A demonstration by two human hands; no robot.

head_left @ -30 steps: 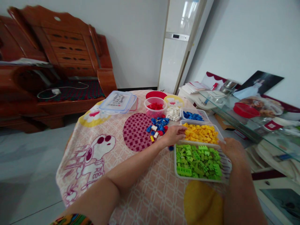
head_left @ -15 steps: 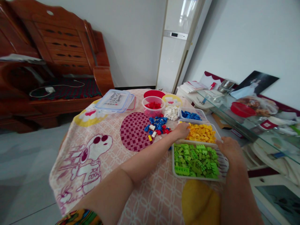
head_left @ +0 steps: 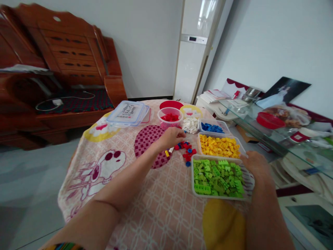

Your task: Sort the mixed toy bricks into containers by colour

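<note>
My left hand (head_left: 171,137) reaches over a loose pile of red and blue toy bricks (head_left: 187,152), its fingers bent and close together. What they hold, if anything, is hidden. A white brick (head_left: 171,150) and a yellow brick (head_left: 167,153) lie just below this hand. My right hand (head_left: 256,165) is closed at the right edge where the clear box of green bricks (head_left: 218,198) meets the box of yellow bricks (head_left: 198,146). Its fingertips are partly hidden. Behind the pile stand a round tub (head_left: 170,124) with red bricks and a heap of white bricks (head_left: 190,125).
A clear box of blue bricks (head_left: 227,129) stands at the back right. Stacked plastic lids (head_left: 127,113) lie at the back left, and a red round lid (head_left: 170,104) is behind the tub. A cluttered glass shelf (head_left: 275,139) flanks the table's right side.
My left hand has moved left from the box of yellow bricks to the loose pile, covering part of it. My right hand stays at the boxes' right edge.
</note>
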